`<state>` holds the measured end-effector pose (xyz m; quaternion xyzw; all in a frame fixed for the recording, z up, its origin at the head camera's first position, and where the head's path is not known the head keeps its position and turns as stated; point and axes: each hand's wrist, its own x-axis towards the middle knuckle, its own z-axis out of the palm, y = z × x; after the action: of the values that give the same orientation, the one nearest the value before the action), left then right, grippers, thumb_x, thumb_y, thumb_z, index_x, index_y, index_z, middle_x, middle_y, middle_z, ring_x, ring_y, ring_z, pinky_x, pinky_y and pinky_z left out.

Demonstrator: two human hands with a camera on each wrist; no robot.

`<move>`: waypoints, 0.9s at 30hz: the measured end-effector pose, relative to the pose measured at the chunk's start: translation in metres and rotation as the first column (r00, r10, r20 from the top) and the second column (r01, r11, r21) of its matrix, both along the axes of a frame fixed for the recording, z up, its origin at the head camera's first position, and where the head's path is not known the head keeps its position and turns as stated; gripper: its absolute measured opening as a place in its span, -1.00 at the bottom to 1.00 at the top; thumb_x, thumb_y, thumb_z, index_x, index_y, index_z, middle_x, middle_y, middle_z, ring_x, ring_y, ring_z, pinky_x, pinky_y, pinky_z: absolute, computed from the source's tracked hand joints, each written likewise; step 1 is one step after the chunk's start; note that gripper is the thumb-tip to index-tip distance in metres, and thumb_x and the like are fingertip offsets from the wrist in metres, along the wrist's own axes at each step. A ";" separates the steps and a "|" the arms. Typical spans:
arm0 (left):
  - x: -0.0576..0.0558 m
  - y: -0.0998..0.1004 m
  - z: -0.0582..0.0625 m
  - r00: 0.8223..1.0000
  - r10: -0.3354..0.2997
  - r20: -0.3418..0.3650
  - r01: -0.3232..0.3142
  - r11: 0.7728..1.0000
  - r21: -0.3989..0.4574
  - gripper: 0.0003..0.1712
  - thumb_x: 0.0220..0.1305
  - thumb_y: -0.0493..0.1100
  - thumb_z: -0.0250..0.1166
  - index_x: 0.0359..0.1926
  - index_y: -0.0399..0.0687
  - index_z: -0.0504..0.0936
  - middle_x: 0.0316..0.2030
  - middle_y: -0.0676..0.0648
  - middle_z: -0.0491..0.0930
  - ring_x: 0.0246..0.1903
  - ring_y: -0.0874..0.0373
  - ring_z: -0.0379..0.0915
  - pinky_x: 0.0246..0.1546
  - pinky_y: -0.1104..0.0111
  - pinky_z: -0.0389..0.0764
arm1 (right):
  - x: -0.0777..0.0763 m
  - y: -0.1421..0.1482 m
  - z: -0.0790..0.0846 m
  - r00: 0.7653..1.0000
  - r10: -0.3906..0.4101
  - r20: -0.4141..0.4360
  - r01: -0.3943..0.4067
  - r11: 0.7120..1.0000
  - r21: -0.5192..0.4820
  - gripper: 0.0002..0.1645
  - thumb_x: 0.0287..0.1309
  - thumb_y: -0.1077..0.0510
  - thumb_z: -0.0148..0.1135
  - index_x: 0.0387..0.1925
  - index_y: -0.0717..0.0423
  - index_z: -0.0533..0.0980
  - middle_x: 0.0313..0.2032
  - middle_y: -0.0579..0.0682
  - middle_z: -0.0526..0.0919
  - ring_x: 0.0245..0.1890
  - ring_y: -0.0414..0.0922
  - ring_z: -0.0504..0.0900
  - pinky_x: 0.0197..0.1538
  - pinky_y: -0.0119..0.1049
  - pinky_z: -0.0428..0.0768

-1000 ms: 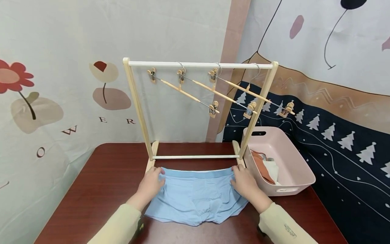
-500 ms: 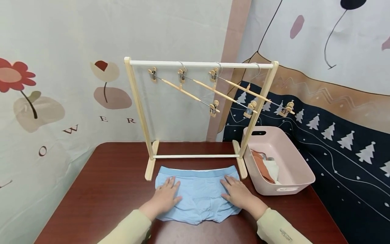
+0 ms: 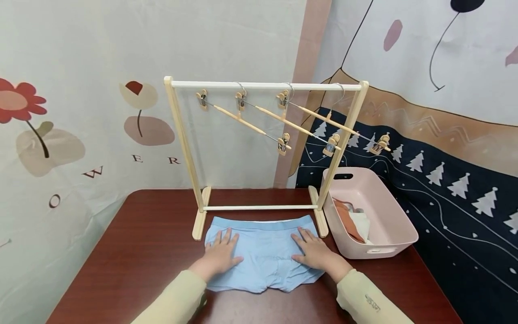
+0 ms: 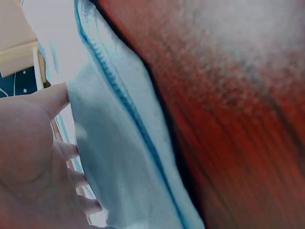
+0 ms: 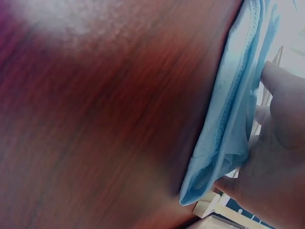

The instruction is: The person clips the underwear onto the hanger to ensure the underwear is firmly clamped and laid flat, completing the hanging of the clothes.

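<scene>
Light blue boxer briefs [image 3: 265, 252] lie spread on the dark red-brown table, waistband toward the rack. My left hand [image 3: 220, 254] rests on their left half with fingers spread; my right hand [image 3: 313, 252] lies likewise on the right half. In the left wrist view the hem [image 4: 128, 114] runs along beside the palm and fingers [image 4: 86, 205]. The right wrist view has the other hem [image 5: 221, 129], with my right hand [image 5: 281, 138] touching the cloth. Neither hand grips anything.
Behind the briefs stands a wooden rack [image 3: 259, 85] with three clip hangers [image 3: 238, 118] on its top bar. To its right, a pink bin [image 3: 392, 216] holds orange cloth [image 3: 348, 222] and white cloth [image 3: 360, 225]. Printed fabric hangs behind the table [image 3: 133, 252].
Both hands let go of the waistband corners and moved inward onto the front of the briefs, fingers spread. The briefs then shifted slightly toward the rack.
</scene>
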<state>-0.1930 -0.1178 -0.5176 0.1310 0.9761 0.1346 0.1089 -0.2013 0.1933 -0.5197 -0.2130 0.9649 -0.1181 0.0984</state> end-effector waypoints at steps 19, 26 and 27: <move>0.051 0.000 0.011 0.910 -0.332 -0.247 0.366 0.925 0.106 -0.64 -0.16 0.10 0.49 -0.40 0.12 0.52 -0.41 0.19 0.36 -0.34 0.26 0.33 -0.40 0.34 0.42 | 0.050 0.003 0.026 0.968 0.209 -0.142 -0.205 0.978 0.036 -0.61 -0.25 -0.03 0.53 -0.42 -0.13 0.44 -0.42 -0.27 0.37 -0.44 -0.31 0.36 -0.40 -0.35 0.39; 0.058 -0.004 0.007 0.919 -0.316 -0.234 0.341 0.937 0.075 -0.72 -0.17 -0.09 0.49 -0.51 0.13 0.50 -0.49 0.21 0.33 -0.41 0.25 0.36 -0.47 0.38 0.41 | 0.055 0.009 0.015 0.961 0.193 -0.199 -0.186 0.981 0.051 -0.76 -0.14 0.15 0.45 -0.55 -0.15 0.49 -0.51 -0.28 0.40 -0.53 -0.32 0.43 -0.47 -0.38 0.40; 0.058 -0.004 0.008 0.921 -0.314 -0.230 0.341 0.936 0.085 -0.75 -0.17 -0.13 0.47 -0.53 0.13 0.50 -0.50 0.21 0.34 -0.42 0.26 0.35 -0.48 0.38 0.41 | 0.055 0.009 0.015 0.960 0.190 -0.206 -0.185 0.982 0.043 -0.78 -0.11 0.15 0.43 -0.55 -0.16 0.49 -0.51 -0.29 0.40 -0.52 -0.31 0.44 -0.48 -0.38 0.40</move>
<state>-0.1355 -0.1221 -0.5100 0.3126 0.9362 0.1598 0.0168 -0.1460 0.2020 -0.5045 -0.3136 0.9466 -0.0739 0.0096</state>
